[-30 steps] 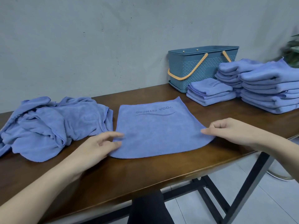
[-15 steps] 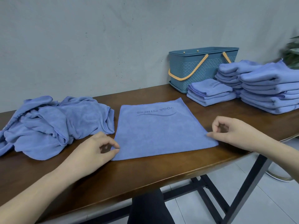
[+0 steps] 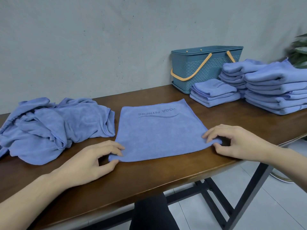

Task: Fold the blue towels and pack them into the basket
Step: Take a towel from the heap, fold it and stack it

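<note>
Head view: flat towel (image 3: 157,130) between hands; left hand (image 3: 89,163) pinches near-left corner, right hand (image 3: 235,143) pinches near-right corner.

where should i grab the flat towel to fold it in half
Take the flat towel by its two near corners, coming from the table's front edge. It lies spread out with those corners free and closest, which is where the left hand and right hand already pinch it, so lifting them away toward the far edge probably folds it cleanly.
</note>
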A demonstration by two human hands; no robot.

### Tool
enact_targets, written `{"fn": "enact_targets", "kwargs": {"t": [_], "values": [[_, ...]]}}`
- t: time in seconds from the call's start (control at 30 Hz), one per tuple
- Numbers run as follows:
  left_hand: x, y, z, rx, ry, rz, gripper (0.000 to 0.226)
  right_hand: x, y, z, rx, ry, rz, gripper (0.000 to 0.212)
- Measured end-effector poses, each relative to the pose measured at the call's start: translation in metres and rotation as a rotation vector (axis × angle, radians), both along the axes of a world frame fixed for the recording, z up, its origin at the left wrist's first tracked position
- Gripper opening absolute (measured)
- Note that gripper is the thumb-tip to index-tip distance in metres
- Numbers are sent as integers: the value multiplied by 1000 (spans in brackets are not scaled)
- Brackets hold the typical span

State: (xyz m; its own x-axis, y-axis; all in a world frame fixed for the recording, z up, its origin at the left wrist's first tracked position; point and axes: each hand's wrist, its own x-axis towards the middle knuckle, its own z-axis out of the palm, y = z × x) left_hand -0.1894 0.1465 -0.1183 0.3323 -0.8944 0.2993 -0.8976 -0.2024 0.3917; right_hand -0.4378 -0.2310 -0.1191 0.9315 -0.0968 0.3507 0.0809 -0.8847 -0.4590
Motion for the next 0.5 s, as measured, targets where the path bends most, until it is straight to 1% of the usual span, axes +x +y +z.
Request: {"fn": "enact_targets", "kwargs": {"t": [0.07, 0.13, 0.2, 0.23, 0.27, 0.33, 0.37, 0.4, 0.43, 0.47, 0.5], "values": [[-4, -2, 1, -57, 104, 44, 25, -1, 2, 1, 180, 10, -23, 34], [-6, -5, 2, -118, 191, 98, 32, 0, 3, 2, 316, -7, -32, 37], [-8, -10, 2, -195, 249, 134, 46, 3, 4, 4, 375, -82, -41, 40], [-10, -13, 3, -239, 272, 139, 49, 4, 4, 5, 388, -123, -47, 39], [-12, -16, 5, -280, 313, 144, 44, 6, 4, 5, 420, -152, -44, 38], [-18, -24, 10, -332, 444, 159, 19, 9, 5, 5, 531, -203, -33, 31], [-20, -27, 13, -355, 481, 163, 8, 11, 5, 6, 574, -230, -38, 23], [-19, -30, 14, -376, 486, 181, 2, 13, 4, 4, 610, -252, -36, 14], [-18, -32, 15, -389, 467, 202, 3, 15, 3, 4, 629, -273, -39, 16], [-15, -34, 13, -386, 435, 222, 13, 16, 2, 4, 612, -283, -40, 18], [-13, -35, 11, -363, 404, 230, 27, 15, 4, 6, 549, -278, -56, 9]]}}
